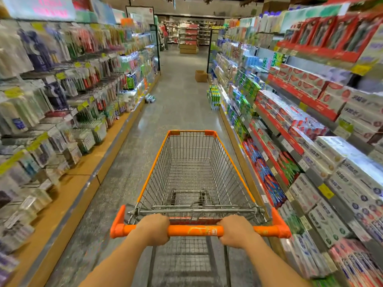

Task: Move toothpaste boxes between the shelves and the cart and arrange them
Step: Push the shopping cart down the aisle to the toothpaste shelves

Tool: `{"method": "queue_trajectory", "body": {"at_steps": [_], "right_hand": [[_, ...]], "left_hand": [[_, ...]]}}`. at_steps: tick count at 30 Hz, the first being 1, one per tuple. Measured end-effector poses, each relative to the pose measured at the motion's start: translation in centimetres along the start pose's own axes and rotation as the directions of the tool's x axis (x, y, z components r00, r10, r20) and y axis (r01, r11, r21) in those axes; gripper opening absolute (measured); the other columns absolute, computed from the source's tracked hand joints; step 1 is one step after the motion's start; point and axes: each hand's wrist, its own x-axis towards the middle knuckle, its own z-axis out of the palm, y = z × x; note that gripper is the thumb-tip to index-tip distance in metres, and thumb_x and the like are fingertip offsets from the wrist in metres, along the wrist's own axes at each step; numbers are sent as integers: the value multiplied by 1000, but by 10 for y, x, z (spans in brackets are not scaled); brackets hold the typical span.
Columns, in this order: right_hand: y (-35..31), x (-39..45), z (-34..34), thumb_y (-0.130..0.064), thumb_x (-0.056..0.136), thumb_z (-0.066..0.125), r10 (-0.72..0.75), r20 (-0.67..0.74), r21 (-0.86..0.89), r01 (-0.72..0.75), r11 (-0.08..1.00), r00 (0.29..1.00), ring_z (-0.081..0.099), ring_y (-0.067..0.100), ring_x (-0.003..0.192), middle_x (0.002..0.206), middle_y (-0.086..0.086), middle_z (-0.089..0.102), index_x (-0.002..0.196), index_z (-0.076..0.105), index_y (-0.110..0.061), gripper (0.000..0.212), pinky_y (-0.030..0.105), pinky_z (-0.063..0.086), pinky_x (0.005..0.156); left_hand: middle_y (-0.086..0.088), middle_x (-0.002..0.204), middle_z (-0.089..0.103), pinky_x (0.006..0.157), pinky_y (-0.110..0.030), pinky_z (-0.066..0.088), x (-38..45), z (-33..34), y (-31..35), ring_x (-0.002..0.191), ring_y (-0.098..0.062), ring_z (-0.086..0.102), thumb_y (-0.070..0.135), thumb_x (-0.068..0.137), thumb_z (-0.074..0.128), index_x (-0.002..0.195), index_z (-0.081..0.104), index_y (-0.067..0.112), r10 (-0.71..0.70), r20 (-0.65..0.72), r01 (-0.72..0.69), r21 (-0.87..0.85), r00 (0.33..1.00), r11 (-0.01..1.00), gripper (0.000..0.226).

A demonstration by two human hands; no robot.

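Down the middle of a store aisle, both hands are wrapped tight around the orange handle [195, 230] of a wire shopping cart [193, 175]: left hand [154, 229], right hand [238, 230]. Cart basket's got nothing in it. Toothpaste boxes [342, 162] fill the shelves on the right, just beside the cart; toothbrush packs [51, 100] hang on the left.
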Motion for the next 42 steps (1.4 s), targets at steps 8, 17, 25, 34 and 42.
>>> {"method": "queue_trajectory", "body": {"at_steps": [8, 17, 25, 34, 42], "right_hand": [[43, 109, -46, -27, 78, 51, 17, 22, -24, -16, 1000, 1000, 51, 22, 66, 69, -1, 52, 71, 56, -19, 11, 29, 43, 62], [95, 263, -127, -29, 81, 54, -6, 38, -34, 7, 999, 999, 53, 25, 77, 80, 2, 52, 73, 53, -18, 14, 28, 38, 68], [140, 407, -176, -32, 78, 53, -18, 30, -40, 19, 999, 999, 51, 21, 67, 72, -1, 53, 65, 51, -21, 16, 29, 44, 63], [197, 590, -244, -32, 79, 55, -29, -3, -62, 29, 998, 1000, 53, 22, 70, 69, -1, 49, 63, 46, -20, 22, 28, 39, 62], [241, 739, -309, -27, 81, 54, -58, 37, -32, 59, 998, 998, 49, 19, 64, 62, -4, 40, 58, 37, -21, 29, 31, 49, 69]], "left_hand": [[-2, 89, 61, 74, -31, 48, 116, -55, -36, 83, -21, 60, 24, 80, 52, 86, 57, 24, 1, -18, -1, 17, 1000, 1000, 8], [-1, 86, 59, 70, -32, 46, 276, -133, -97, 77, -21, 55, 28, 80, 52, 91, 63, 18, -31, -62, 33, 22, 998, 999, 19], [-5, 91, 64, 72, -34, 49, 396, -201, -149, 91, -26, 64, 29, 79, 53, 81, 57, 22, -21, -43, 21, -1, 999, 1000, 9], [0, 77, 52, 69, -34, 48, 562, -285, -214, 73, -22, 53, 28, 78, 54, 79, 53, 19, -45, -67, 46, 27, 997, 999, 9], [4, 72, 49, 69, -32, 47, 694, -363, -269, 72, -18, 50, 28, 80, 55, 76, 55, 23, -73, -23, 73, -1, 997, 997, 7]]}}
